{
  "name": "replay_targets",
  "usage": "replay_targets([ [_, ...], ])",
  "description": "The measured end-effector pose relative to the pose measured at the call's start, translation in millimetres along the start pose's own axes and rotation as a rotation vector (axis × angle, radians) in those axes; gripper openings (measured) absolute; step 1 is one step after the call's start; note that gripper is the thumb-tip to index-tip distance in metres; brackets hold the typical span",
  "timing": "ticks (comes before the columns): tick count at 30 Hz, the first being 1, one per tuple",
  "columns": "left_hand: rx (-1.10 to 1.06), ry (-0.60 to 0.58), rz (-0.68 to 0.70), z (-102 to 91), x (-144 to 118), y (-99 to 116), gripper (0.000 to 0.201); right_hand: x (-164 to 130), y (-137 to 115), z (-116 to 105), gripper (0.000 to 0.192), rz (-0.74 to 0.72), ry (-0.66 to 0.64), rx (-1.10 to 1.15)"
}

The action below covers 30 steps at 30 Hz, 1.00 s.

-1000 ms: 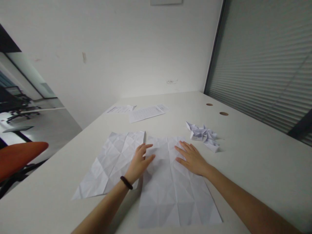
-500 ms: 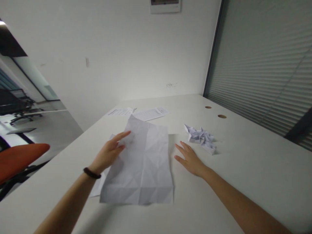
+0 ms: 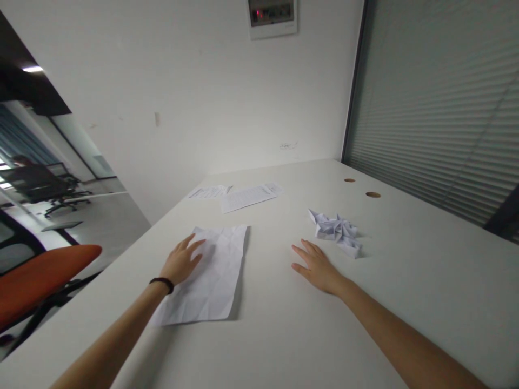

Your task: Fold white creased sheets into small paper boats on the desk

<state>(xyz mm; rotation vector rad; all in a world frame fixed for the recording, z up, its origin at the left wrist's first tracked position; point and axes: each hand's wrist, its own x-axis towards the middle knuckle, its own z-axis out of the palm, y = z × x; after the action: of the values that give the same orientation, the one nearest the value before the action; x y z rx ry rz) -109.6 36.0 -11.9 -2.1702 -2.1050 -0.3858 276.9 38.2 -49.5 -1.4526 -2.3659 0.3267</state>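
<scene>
A creased sheet of white paper (image 3: 214, 278) lies on the left half of the table, its right edge slightly raised. My left hand (image 3: 182, 260), with a dark band at the wrist, is over the sheet's left side with fingers apart; I cannot tell whether it presses on the paper. On the bare tabletop, my right hand (image 3: 316, 266) is spread with nothing in it. Just beyond its fingers, to the right, sits a cluster of folded white paper pieces (image 3: 336, 229).
Printed sheets (image 3: 249, 198) lie toward the back of the white table (image 3: 284, 346). Two round holes (image 3: 373, 194) are near its right edge, beside a blind-covered glass partition (image 3: 438, 108). An orange chair (image 3: 48, 275) stands at the left; a person (image 3: 22, 160) sits far behind.
The creased sheet, raised in my left hand before, has come down to the left onto the table, and my fingers have loosened. My right hand stays almost still. The view has tilted up slightly.
</scene>
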Motion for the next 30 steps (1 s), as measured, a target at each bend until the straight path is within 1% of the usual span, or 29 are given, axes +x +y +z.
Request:
replay_targets([
  [2,0.056,-0.087,0.092,5.5,-2.8,20.7,0.046,0.2,0.0,-0.5,0.054,0.001,-0.013,-0.003],
  [3,0.064,-0.151,0.111,9.0,-4.8,29.9,0.048,0.3,-0.1,-0.7,0.055,0.006,-0.025,-0.006],
  [5,0.088,-0.275,0.071,17.2,-9.6,43.7,0.053,0.6,-0.5,-1.3,0.055,0.014,-0.051,-0.012],
  [6,0.105,-0.288,0.063,21.3,-12.0,47.9,0.055,0.7,-0.8,-1.8,0.055,0.016,-0.062,-0.013],
  [8,0.136,-0.271,0.053,27.6,-16.1,51.2,0.056,0.8,-1.7,-2.9,0.055,0.015,-0.077,-0.016],
  [10,0.147,-0.252,0.058,29.6,-18.4,50.5,0.056,0.8,-2.6,-4.1,0.055,0.014,-0.081,-0.018],
  [13,0.147,-0.272,0.06,24.3,-18.1,51.8,0.056,0.1,-3.3,-4.5,0.054,0.013,-0.071,-0.02],
  [15,0.148,-0.269,0.062,17.6,-15.7,60.0,0.056,-0.6,-3.1,-2.9,0.053,0.003,-0.057,-0.019],
  [17,0.134,-0.213,0.09,11.0,-12.7,76.2,0.055,-1.2,-2.7,-0.1,0.052,-0.013,-0.035,-0.019],
  [20,0.078,-0.103,0.237,7.0,-9.5,110.3,0.052,-0.2,-1.7,1.1,0.047,-0.056,0.042,-0.014],
  [22,0.037,-0.067,0.344,10.9,-9.8,131.8,0.051,2.2,0.9,-4.8,0.041,-0.107,0.132,-0.025],
  [24,-0.001,-0.071,0.421,19.8,-12.4,146.6,0.05,5.1,7.0,-18.1,0.033,-0.141,0.243,-0.06],
  [26,-0.035,-0.079,0.469,30.7,-16.4,152.9,0.05,6.3,17.4,-37.0,0.025,-0.084,0.355,-0.116],
  [27,-0.054,-0.1,0.49,35.7,-18.6,153.3,0.051,5.8,24.0,-47.0,0.023,-0.005,0.398,-0.153],
  [28,-0.076,-0.118,0.505,39.9,-20.5,152.6,0.05,4.4,31.0,-56.3,0.024,0.101,0.423,-0.195],
  [30,-0.114,-0.143,0.522,45.0,-23.3,149.4,0.048,-0.3,44.7,-70.5,0.035,0.342,0.419,-0.284],
])
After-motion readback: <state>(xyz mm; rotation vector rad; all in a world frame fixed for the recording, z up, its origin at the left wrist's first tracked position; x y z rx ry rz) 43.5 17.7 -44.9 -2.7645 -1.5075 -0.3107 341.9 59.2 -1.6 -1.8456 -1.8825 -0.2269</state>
